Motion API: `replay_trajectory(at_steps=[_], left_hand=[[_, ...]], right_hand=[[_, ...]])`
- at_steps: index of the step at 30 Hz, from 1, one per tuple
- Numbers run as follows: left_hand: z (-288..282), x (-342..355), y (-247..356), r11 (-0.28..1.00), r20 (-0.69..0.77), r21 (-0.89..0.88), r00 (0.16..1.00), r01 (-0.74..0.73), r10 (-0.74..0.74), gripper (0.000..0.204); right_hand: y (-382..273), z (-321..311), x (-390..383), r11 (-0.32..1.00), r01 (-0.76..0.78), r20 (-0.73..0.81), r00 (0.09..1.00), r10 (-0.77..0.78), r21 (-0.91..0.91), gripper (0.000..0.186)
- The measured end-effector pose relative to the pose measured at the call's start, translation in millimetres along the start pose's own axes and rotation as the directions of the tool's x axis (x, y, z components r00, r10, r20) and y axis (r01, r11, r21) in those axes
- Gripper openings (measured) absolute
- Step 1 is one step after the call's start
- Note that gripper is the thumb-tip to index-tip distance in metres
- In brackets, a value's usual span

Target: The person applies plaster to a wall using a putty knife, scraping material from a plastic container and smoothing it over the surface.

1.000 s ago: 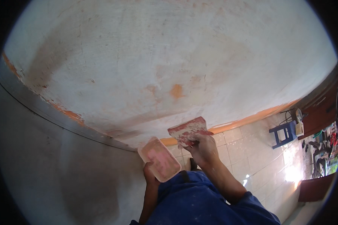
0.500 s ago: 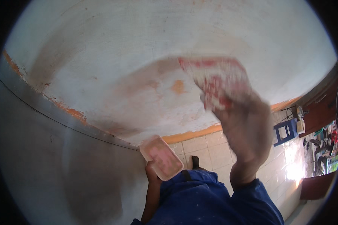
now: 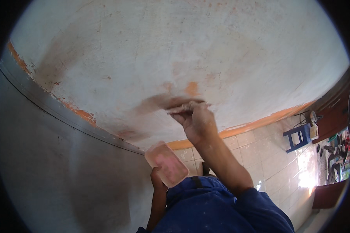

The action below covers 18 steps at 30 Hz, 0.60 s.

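Note:
My right hand (image 3: 201, 123) is closed on a flat spreader (image 3: 189, 105), seen nearly edge-on and coated with whitish paste. It lies against or very close to the pale, patchy wall (image 3: 237, 54), just below an orange spot (image 3: 192, 88); exact contact is hard to make out. Low by my waist, my left hand (image 3: 156, 178) grips a shallow pinkish plastic tray (image 3: 154, 149) at its near-left edge. A smear of pink paste (image 3: 168, 165) covers the tray's bottom.
A grey panel or door (image 3: 39, 155) borders the wall on the left. Along the wall's foot runs an orange strip (image 3: 237, 130), above light floor tiles (image 3: 256, 159). A blue stool (image 3: 297, 138) stands at the right, with assorted items (image 3: 336, 159) beyond it.
My right hand has swung down and left from a raised position, turning the spreader's red, paste-streaked face out of sight toward the wall. The left hand and tray stay nearly in place.

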<state>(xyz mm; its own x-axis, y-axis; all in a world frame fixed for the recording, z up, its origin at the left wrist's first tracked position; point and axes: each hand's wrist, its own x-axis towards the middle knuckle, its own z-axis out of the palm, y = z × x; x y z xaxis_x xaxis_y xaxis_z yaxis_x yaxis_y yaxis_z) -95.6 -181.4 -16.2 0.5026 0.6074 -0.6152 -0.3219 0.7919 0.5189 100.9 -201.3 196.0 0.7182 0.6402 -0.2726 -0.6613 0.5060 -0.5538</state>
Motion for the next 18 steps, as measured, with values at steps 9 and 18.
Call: replay_trajectory(at_steps=[9,18], left_hand=[[-12,4,-8,1.0,0.05,-0.012,0.999,0.015,-0.015,0.04],[-5,10,-15,0.995,0.2,0.019,0.975,0.099,-0.101,0.048]], right_hand=[[-61,29,-101,0.992,-0.101,0.081,0.991,0.107,-0.074,0.017],[-11,-99,-92,0.986,0.01,-0.216,0.975,-0.046,-0.165,0.017]])
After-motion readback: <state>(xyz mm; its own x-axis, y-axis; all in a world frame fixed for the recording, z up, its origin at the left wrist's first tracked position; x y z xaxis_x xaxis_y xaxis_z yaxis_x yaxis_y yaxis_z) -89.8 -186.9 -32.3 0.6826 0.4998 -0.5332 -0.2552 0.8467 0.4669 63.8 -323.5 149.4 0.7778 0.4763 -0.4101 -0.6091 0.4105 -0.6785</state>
